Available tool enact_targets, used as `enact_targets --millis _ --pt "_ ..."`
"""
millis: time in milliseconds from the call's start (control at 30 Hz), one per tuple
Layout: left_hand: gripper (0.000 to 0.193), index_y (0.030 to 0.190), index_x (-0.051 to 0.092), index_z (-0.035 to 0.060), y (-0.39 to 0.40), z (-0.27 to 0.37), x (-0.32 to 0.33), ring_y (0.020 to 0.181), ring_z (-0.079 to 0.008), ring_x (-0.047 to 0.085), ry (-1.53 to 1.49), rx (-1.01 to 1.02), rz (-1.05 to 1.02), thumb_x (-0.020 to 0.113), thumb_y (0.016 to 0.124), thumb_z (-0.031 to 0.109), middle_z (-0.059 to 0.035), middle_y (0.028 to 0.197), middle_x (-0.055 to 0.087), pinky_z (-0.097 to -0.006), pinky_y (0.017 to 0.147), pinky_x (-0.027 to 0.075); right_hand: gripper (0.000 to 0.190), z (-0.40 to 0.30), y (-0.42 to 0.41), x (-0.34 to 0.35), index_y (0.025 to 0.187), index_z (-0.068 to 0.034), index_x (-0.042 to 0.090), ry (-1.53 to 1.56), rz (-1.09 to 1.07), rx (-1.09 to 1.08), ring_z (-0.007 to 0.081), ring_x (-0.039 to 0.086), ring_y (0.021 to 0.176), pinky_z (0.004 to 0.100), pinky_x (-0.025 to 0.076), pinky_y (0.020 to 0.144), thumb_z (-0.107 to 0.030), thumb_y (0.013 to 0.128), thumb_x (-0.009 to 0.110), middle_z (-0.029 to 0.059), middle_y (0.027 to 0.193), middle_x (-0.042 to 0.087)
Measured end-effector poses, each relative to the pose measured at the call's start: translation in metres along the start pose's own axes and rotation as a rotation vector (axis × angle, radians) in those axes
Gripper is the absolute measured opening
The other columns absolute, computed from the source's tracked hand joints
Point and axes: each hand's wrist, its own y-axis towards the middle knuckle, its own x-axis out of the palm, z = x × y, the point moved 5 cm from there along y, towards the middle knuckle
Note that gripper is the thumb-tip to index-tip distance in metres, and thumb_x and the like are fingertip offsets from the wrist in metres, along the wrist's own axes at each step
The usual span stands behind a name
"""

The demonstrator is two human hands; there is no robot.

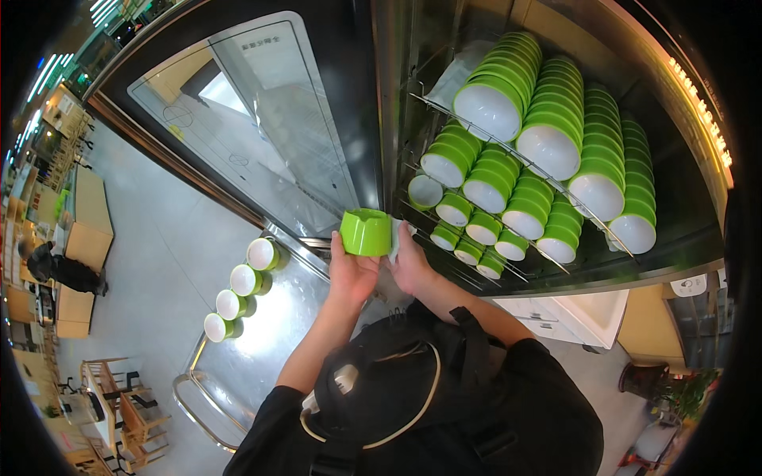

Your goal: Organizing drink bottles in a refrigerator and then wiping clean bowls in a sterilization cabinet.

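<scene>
A glossy green cup (365, 233), its narrower end turned up, is held by my left hand (352, 276) from below and the left side. My right hand (411, 262) grips a white cloth or tissue (395, 238) against the cup's right side. Several green cups with white insides (246, 279) lie in a slanting row on a steel cart (280, 339) to the left of my hands. On the right, stacked green bowls (550, 128) rest on their sides on wire racks (512, 149) inside a cabinet. Smaller green cups (483, 229) fill the lower racks.
The cabinet's glass door (238, 107) stands open ahead on the left. The cart has a tubular handle (202, 410). A white drawer unit (559, 315) is at my right. Wooden chairs (137, 422) and a person in dark clothes (65, 271) are farther left.
</scene>
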Motion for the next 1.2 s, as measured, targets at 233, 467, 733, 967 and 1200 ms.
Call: enact_targets --millis 233,467,733,967,1200 --pt "0.044 0.125 0.052 0.0051 0.005 -0.004 0.004 0.115 -0.0229 0.058 -0.127 0.012 -0.050 0.033 0.104 0.039 -0.0098 0.123 0.061 -0.0379 0.104 0.043 0.057 -0.031 -0.035 0.018 0.150 -0.003 0.028 -1.135 -0.289 -0.922 0.0338 0.018 0.146 0.0454 0.017 0.117 -0.034 0.102 0.038 0.0178 0.157 0.023" --pt "0.038 0.127 0.051 0.0066 -0.019 -0.011 0.009 0.117 -0.0203 0.055 0.155 -0.031 -0.073 0.037 0.104 0.033 -0.0065 0.126 0.059 -0.0370 0.102 0.042 0.060 -0.044 -0.047 0.036 0.141 0.003 0.041 -1.601 -0.317 -1.200 0.0421 0.025 0.142 0.0482 0.022 0.115 -0.024 0.090 0.057 0.0227 0.152 0.029" --pt "0.030 0.122 0.054 0.0031 -0.043 -0.003 -0.051 0.103 -0.0137 0.056 0.769 0.063 -0.159 0.042 0.103 0.024 -0.0061 0.116 0.059 -0.0303 0.089 0.044 0.056 -0.039 -0.042 0.043 0.137 -0.008 0.050 -1.289 -0.333 -0.717 0.0333 0.064 0.106 0.0362 0.048 0.091 -0.039 0.092 0.060 0.0214 0.115 0.065" --pt "0.025 0.107 0.061 -0.0006 -0.077 0.034 -0.046 0.085 -0.0108 0.056 1.184 0.476 -0.216 0.047 0.101 0.019 -0.0038 0.093 0.063 -0.0279 0.076 0.045 0.049 0.009 -0.053 0.031 0.134 -0.009 0.055 -1.224 -0.201 -0.533 0.0257 0.067 0.101 0.0324 0.049 0.088 -0.040 0.096 0.054 0.0169 0.111 0.069" --pt "0.027 0.104 0.062 -0.0003 -0.081 0.082 -0.079 0.083 -0.0134 0.061 0.753 0.487 0.098 0.045 0.102 0.021 -0.0052 0.093 0.066 -0.0288 0.074 0.048 0.040 0.051 -0.078 0.005 0.121 0.001 0.061 -0.679 -0.351 -0.112 0.0165 0.064 0.099 0.0315 0.049 0.089 -0.031 0.102 0.047 0.0079 0.110 0.068"
